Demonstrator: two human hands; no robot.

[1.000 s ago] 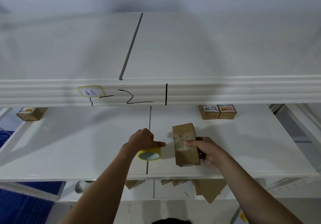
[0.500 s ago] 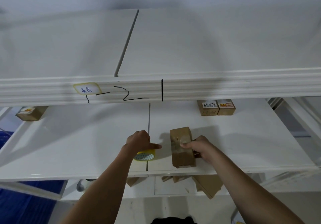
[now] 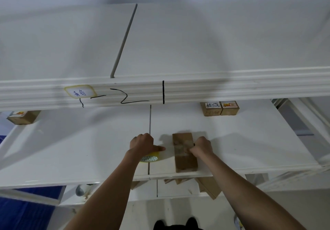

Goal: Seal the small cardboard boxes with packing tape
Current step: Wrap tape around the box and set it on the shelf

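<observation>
A small brown cardboard box (image 3: 185,162) lies lengthwise on the white middle shelf (image 3: 71,149), near its front edge. A clear strip of tape crosses the box's top. My right hand (image 3: 200,146) grips the box from its right side, fingers curled over the taped top. Left of the box, my left hand (image 3: 143,145) holds a yellow roll of packing tape (image 3: 150,158) down on the shelf, thumb pointing toward the box. Most of the roll is hidden under the hand.
Two small labelled boxes (image 3: 220,108) stand at the back right of the same shelf, another box (image 3: 23,117) at the far left. An upper shelf with a marked front rail (image 3: 160,92) overhangs. Cardboard pieces (image 3: 207,187) lie on the level below.
My right hand has slid from the box's middle toward its right edge, fingers curling over the tape. The left hand and roll stay put. The view has tilted slightly.
</observation>
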